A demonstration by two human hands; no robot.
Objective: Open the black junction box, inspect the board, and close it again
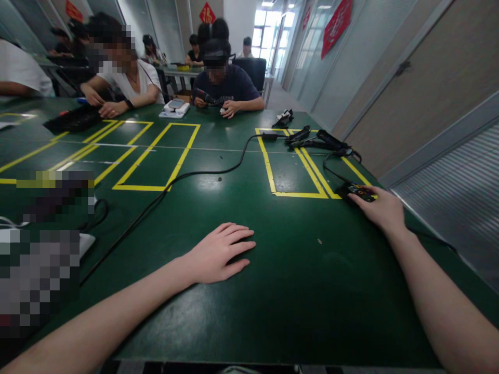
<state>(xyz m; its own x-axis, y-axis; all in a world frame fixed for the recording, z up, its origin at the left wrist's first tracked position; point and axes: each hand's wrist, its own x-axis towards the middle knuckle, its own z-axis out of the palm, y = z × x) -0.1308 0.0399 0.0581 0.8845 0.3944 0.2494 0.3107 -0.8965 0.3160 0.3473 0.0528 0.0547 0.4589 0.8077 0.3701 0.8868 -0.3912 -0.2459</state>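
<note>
My left hand (222, 253) lies palm down on the green tabletop (288, 291), fingers stretched out and nothing in them. At the table's right side my right hand (384, 206) has its thumb and fingers around a small dark object (362, 192) with a colourful yellow-marked top. Its kind does not show clearly, and my fingers hide part of it. Just beyond it, long black jointed things (331, 141) lie across the yellow tape lines, with a thin black cord (326, 165) running from them towards the dark object.
A black cable (202, 173) crosses the table to a small black block (268, 136). Yellow tape rectangles (142, 188) mark the surface. Blurred-out items stand at the left. Opposite, a seated person (230, 83) handles a dark tool; another person (132, 83) works beside a black tray (74, 119).
</note>
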